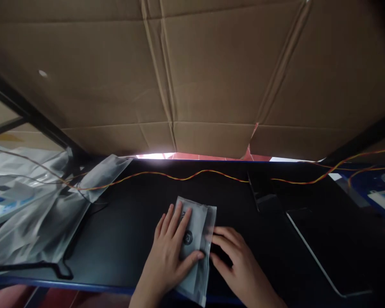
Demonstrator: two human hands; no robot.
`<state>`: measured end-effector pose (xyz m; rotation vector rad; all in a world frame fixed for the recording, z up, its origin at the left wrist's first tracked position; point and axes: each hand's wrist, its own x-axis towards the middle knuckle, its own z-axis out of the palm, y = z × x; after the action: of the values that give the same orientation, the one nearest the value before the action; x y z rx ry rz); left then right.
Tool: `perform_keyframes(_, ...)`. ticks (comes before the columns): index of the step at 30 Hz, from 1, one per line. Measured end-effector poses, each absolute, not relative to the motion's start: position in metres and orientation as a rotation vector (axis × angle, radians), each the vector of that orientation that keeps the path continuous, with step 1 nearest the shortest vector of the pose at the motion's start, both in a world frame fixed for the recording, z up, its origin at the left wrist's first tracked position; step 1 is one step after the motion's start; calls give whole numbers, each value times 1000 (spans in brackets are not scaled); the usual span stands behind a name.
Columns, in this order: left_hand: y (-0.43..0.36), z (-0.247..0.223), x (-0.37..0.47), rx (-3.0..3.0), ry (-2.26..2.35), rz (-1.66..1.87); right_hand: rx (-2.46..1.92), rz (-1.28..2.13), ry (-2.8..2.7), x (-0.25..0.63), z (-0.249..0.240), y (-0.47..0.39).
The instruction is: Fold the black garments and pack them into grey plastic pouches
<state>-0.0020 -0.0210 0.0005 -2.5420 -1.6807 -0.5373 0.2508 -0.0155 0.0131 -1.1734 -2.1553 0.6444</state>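
Note:
A frosted plastic zip bag (201, 214) with a pale insert and a dark round logo lies at the table's front edge. My left hand (168, 250) rests on top of it, fingers stretched out flat and thumb spread to the side. At the bag's right edge is my right hand (237, 261), its fingers bent and apart from the thumb. Its fingertips touch the edge strip and are slightly blurred. What the bag contains cannot be made out.
Several clear plastic bags (48, 222) pile up at the left. A red-yellow twisted wire (208, 171) crosses the black table (122, 239). A phone-like dark slab (265, 194) and a tablet-like device (327, 252) lie right. Cardboard (211, 64) slants overhead.

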Motion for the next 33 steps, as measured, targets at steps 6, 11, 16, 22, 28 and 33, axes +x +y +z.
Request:
perform_keyframes(6, -17, 3, 3, -2539, -1647, -534, -1086, 458, -2236, 259, -16, -33)
perform_keyframes(11, -21, 5, 0, -2587, -1646, -565, -1257, 522, -2069, 245, -20, -44)
perform_keyframes(16, -21, 8, -2, -2623, -1582, -580, -1125, 617, -2295, 238, 8, -43)
perform_keyframes(22, -32, 25, -12, -2620, -1451, -709, -962, 553, -2412, 263, 23, -43)
perform_keyframes(28, -75, 34, -26, -2773, -963, -660, -773, 245, -2166, 257, 1, -60)
perform_keyframes(33, -82, 10, -11, -2725, -1079, -926, -672, 124, -2112, 233, -8, -63)
